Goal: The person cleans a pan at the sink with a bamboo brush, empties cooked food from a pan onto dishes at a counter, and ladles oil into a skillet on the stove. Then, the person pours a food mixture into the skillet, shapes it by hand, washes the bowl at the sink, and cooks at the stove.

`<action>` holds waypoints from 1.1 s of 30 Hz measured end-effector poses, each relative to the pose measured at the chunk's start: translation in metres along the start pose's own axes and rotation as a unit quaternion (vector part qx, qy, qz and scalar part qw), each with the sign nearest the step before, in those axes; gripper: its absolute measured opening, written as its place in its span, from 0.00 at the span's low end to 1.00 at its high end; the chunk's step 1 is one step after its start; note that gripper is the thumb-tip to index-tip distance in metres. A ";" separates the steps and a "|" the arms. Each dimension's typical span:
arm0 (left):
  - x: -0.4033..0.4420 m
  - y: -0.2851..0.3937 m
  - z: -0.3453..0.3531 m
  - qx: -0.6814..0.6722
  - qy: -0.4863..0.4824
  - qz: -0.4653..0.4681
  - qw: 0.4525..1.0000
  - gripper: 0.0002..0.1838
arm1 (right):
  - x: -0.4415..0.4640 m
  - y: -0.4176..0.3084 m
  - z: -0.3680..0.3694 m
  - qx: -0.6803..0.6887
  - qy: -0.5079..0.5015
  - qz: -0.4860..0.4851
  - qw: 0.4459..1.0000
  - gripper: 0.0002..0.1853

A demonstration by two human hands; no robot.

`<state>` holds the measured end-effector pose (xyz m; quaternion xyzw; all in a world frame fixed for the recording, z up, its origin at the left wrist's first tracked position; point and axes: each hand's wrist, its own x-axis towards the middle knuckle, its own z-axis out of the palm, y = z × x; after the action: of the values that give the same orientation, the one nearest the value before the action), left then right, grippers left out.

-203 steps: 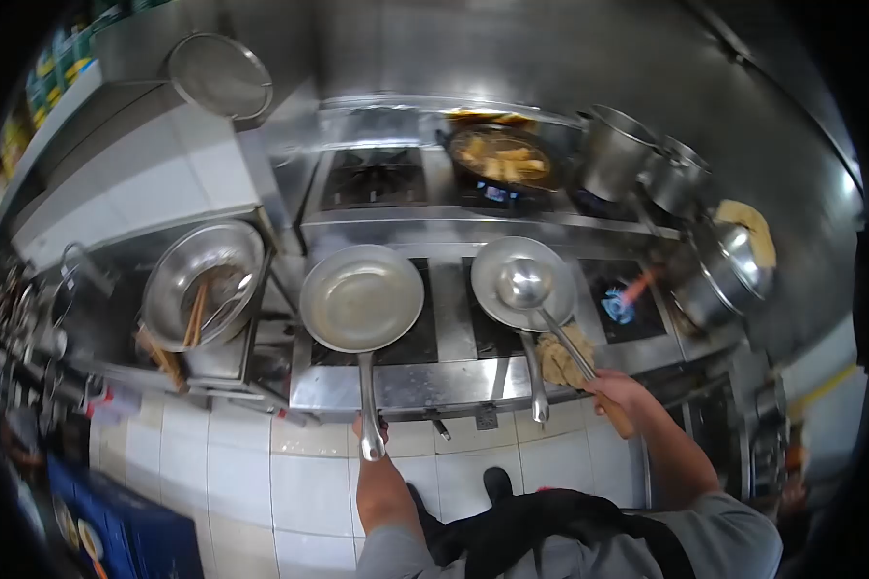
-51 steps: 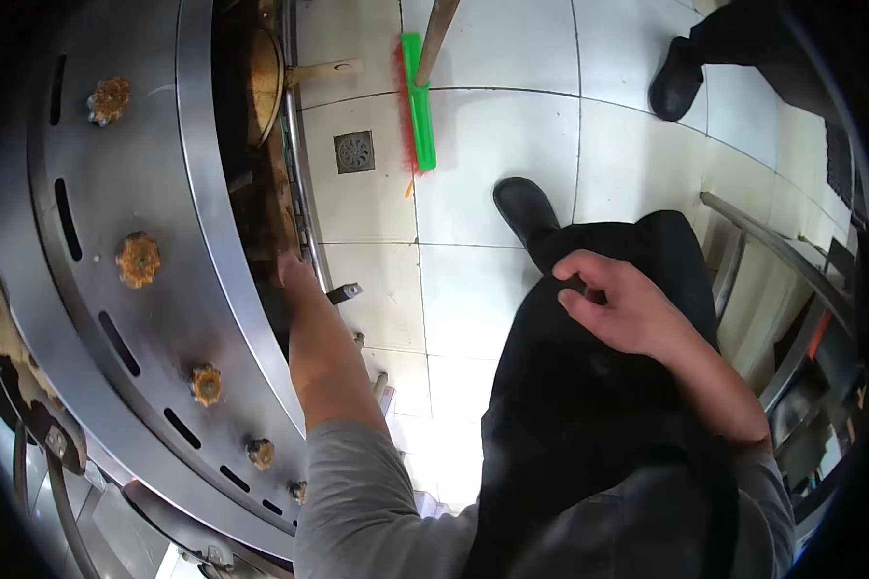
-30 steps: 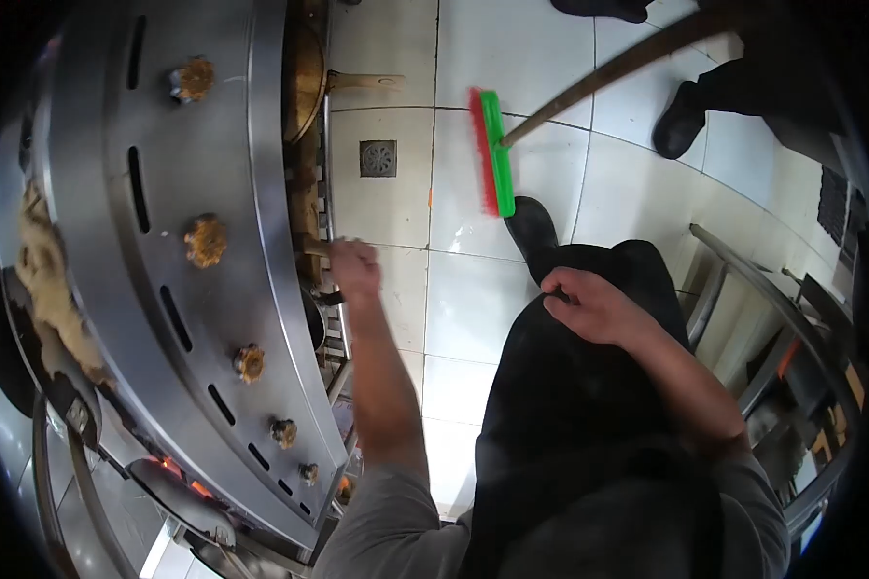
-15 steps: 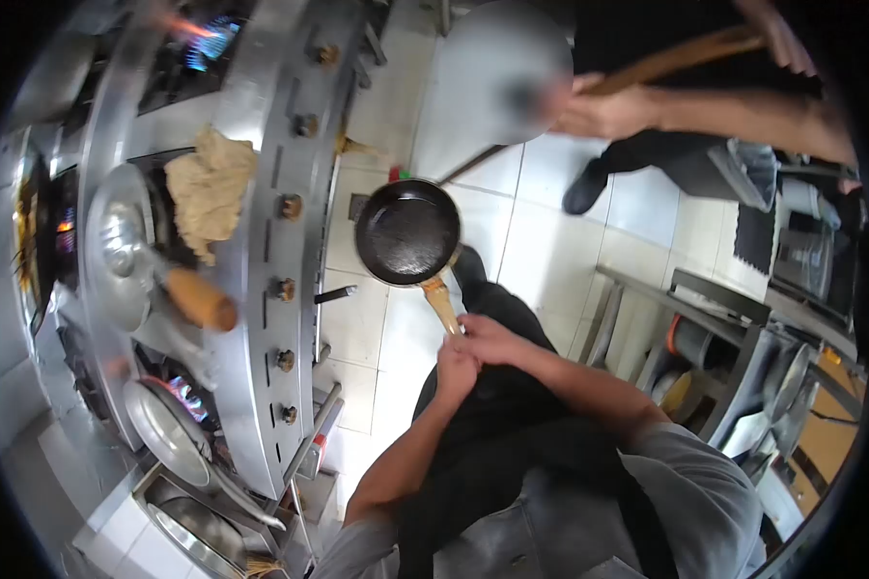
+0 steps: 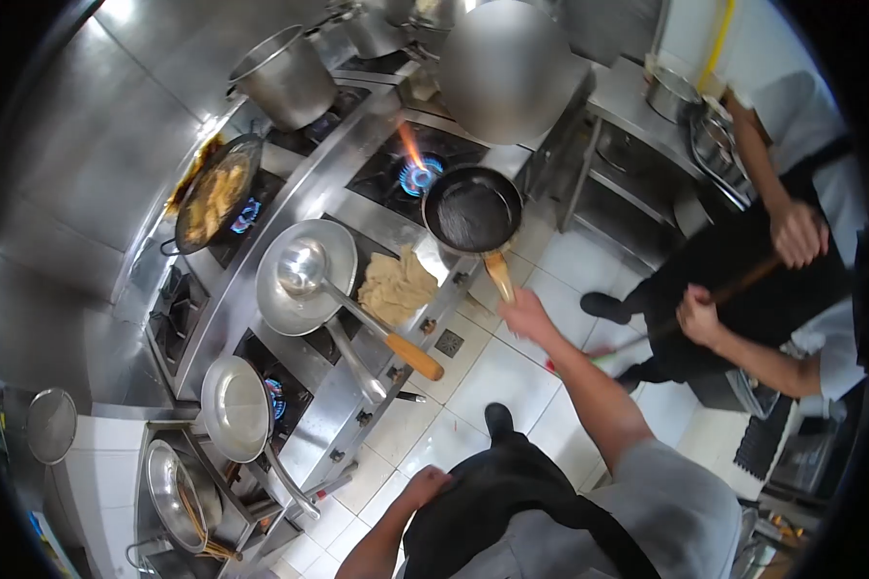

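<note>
My right hand (image 5: 525, 314) is closed around the tan, wrapped-looking handle of a black frying pan (image 5: 472, 209). The pan is held up at the stove's front edge, just right of a lit burner (image 5: 420, 177). It looks dark and bare inside. My left hand (image 5: 429, 484) hangs low by my apron, fingers curled, with nothing visible in it. Left of the pan, a crumpled beige cloth (image 5: 397, 286) lies on the stove, next to a metal pan (image 5: 333, 280) with a wooden-handled ladle (image 5: 302, 267) resting in it.
A wok of frying food (image 5: 214, 198) sits over a flame at the back, near a tall pot (image 5: 285, 82). Another pan (image 5: 234, 410) stands by a lit burner. At right, a co-worker (image 5: 743, 289) holds a long stick above the tiled floor (image 5: 473, 386).
My left hand has let go of the pan handle and dropped to my side. My right hand has carried the pan toward the lit burner. The view has swung toward the stove.
</note>
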<state>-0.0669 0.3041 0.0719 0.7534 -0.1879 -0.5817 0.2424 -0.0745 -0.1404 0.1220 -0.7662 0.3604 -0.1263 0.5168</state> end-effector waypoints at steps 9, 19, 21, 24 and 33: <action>-0.116 -0.109 0.018 -0.249 0.266 -0.206 0.908 0.19 | 0.255 -0.051 0.031 -0.479 -0.117 -0.283 0.823 0.19; -0.157 -0.194 0.078 0.112 0.183 -0.086 0.973 0.17 | 0.125 -0.128 0.027 -0.121 0.106 -0.142 0.977 0.20; -0.141 -0.219 0.078 0.304 0.228 0.050 0.924 0.15 | 0.091 -0.112 0.055 -0.054 -0.059 -0.102 0.992 0.21; -0.135 -0.190 0.046 0.029 0.269 -0.078 0.959 0.17 | 0.019 -0.147 0.096 0.209 -0.332 0.159 0.906 0.21; -0.073 -0.195 -0.005 -0.077 0.234 -0.025 0.969 0.17 | 0.000 -0.178 0.144 0.165 -0.385 0.191 0.888 0.13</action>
<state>-0.0806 0.5040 0.0160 0.8521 -0.0620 -0.4078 0.3220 0.0816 -0.0026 0.2163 -0.5752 0.2465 0.2220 0.7477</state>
